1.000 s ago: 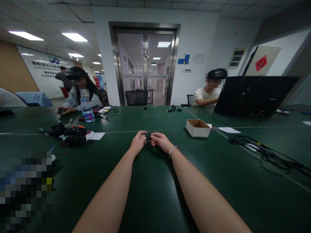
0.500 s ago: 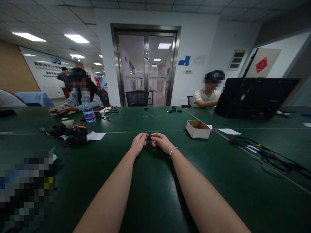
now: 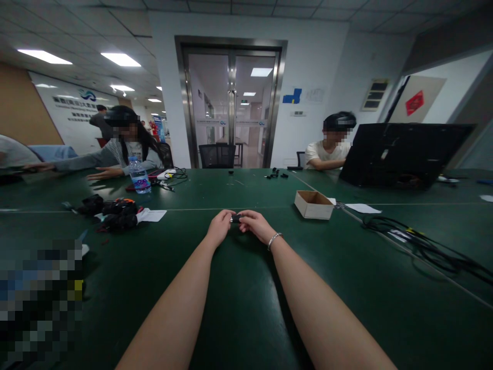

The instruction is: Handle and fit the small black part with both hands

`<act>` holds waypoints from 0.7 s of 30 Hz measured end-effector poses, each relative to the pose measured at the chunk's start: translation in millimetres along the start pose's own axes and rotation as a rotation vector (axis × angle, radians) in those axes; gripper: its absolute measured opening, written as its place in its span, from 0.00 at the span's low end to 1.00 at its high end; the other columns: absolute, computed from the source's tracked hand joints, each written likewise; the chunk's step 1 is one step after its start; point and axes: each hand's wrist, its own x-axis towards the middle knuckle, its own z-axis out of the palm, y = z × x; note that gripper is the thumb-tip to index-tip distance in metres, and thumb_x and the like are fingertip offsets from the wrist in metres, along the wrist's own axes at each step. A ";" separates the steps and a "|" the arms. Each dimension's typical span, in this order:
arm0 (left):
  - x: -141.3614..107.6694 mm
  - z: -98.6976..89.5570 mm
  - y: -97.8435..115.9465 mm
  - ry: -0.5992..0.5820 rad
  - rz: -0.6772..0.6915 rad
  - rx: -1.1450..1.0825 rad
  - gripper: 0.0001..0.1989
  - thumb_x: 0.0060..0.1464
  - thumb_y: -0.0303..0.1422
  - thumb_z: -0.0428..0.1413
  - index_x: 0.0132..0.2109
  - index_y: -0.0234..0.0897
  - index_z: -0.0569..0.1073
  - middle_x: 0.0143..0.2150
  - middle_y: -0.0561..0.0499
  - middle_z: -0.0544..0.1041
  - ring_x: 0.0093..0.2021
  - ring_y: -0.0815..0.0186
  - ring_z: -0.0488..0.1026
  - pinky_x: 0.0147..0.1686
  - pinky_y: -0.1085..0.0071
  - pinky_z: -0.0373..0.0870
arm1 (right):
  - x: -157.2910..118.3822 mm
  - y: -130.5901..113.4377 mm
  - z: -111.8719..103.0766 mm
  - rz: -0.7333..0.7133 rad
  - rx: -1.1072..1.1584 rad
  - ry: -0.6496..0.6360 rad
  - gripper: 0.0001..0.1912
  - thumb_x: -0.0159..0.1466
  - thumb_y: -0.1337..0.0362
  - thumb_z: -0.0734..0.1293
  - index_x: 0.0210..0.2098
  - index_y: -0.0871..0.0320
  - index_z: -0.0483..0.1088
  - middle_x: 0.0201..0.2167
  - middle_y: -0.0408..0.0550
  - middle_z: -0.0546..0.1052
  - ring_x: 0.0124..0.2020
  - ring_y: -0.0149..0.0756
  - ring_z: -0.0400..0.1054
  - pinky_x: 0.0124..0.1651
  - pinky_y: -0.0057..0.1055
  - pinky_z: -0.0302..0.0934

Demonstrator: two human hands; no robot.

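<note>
And here the scene is watched through one head-worn camera, aimed forward and down from the near side of the green table (image 3: 242,318), the left hand (image 3: 220,228) and right hand (image 3: 256,226) caught mid-frame, the double door (image 3: 231,110) framed well beyond.

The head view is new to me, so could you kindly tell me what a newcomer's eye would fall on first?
Probably the left hand and right hand, meeting mid-picture around a small dark object above the green table. Next might come the large black screen at the right, and the pale open box standing between it and the hands.
</note>
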 end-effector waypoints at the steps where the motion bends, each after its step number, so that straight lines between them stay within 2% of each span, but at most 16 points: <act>1: -1.0 0.1 1.5 0.000 -0.015 -0.009 0.14 0.54 0.34 0.47 0.45 0.35 0.72 0.22 0.55 0.65 0.20 0.72 0.60 0.21 0.77 0.56 | 0.1 0.2 0.2 -0.006 0.008 0.002 0.08 0.56 0.72 0.69 0.36 0.63 0.71 0.21 0.43 0.73 0.20 0.26 0.68 0.24 0.20 0.65; 5: -4.8 0.5 8.4 -0.022 -0.052 -0.021 0.15 0.56 0.35 0.45 0.44 0.34 0.71 0.19 0.56 0.62 0.18 0.72 0.59 0.19 0.78 0.55 | -0.1 0.1 0.8 -0.001 0.008 -0.009 0.08 0.55 0.73 0.69 0.36 0.63 0.71 0.21 0.43 0.74 0.20 0.25 0.68 0.24 0.20 0.65; 8: -5.3 0.2 10.9 -0.022 -0.062 -0.044 0.15 0.54 0.35 0.48 0.45 0.34 0.71 0.22 0.55 0.65 0.20 0.73 0.60 0.19 0.78 0.55 | -0.8 -1.1 0.6 -0.004 0.012 0.000 0.08 0.55 0.73 0.68 0.36 0.63 0.71 0.21 0.43 0.74 0.20 0.25 0.68 0.25 0.20 0.65; 13: -2.8 -0.5 7.8 -0.039 -0.075 -0.051 0.14 0.55 0.33 0.46 0.44 0.33 0.71 0.19 0.56 0.62 0.18 0.72 0.59 0.19 0.78 0.54 | -1.2 -1.8 0.5 0.001 -0.010 -0.010 0.07 0.56 0.73 0.68 0.36 0.63 0.71 0.22 0.44 0.74 0.21 0.26 0.68 0.25 0.20 0.66; 17: -2.6 -0.1 5.8 -0.025 -0.070 -0.043 0.14 0.53 0.32 0.47 0.45 0.35 0.72 0.22 0.55 0.66 0.19 0.73 0.60 0.20 0.78 0.56 | -0.6 -0.6 0.7 -0.016 0.001 0.005 0.08 0.56 0.74 0.67 0.36 0.63 0.71 0.23 0.44 0.74 0.21 0.25 0.68 0.24 0.19 0.65; 21: -2.4 0.0 5.0 -0.022 -0.048 -0.032 0.14 0.55 0.35 0.46 0.43 0.34 0.72 0.20 0.56 0.64 0.18 0.72 0.59 0.20 0.77 0.56 | -0.1 0.0 0.4 -0.005 0.000 0.007 0.08 0.55 0.74 0.68 0.35 0.62 0.71 0.23 0.43 0.74 0.20 0.25 0.68 0.24 0.20 0.65</act>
